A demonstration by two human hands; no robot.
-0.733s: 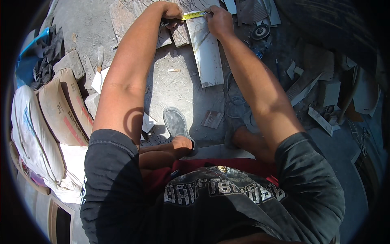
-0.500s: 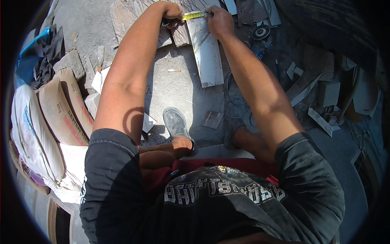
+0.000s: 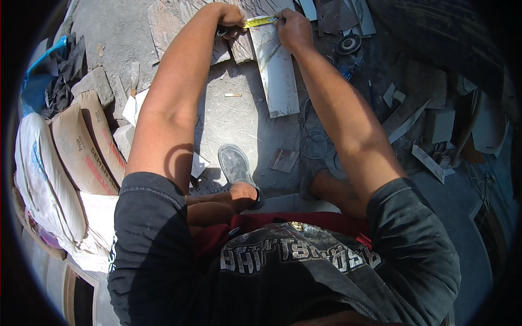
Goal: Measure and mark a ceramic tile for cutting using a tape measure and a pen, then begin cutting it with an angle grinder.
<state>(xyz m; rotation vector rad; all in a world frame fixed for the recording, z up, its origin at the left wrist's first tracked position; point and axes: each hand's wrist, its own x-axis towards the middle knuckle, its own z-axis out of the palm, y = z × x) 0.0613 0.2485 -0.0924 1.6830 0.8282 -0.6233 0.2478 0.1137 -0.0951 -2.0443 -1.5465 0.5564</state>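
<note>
A yellow tape measure [image 3: 260, 22] is stretched across a long white marble-patterned tile strip [image 3: 276, 76], close to its far end. My left hand [image 3: 232, 16] is closed around the tape's left side, where a dark part shows under the fingers. On the other side, my right hand [image 3: 295, 30] pinches the tape's right end by the tile's right edge. The tile's far end rests over rough brownish boards or slabs [image 3: 242, 49]; its near end points toward my feet.
Full sacks [image 3: 69, 146] stand at the left beside a stone block [image 3: 93, 87]. A grinder disc [image 3: 348, 44] lies beyond my right forearm. Broken tile pieces [image 3: 428, 163] are scattered at the right. A small tile piece [image 3: 284, 160] lies near my shoe [image 3: 235, 163].
Almost nothing differs. Both hands keep the tape across the tile, with only a very slight shift.
</note>
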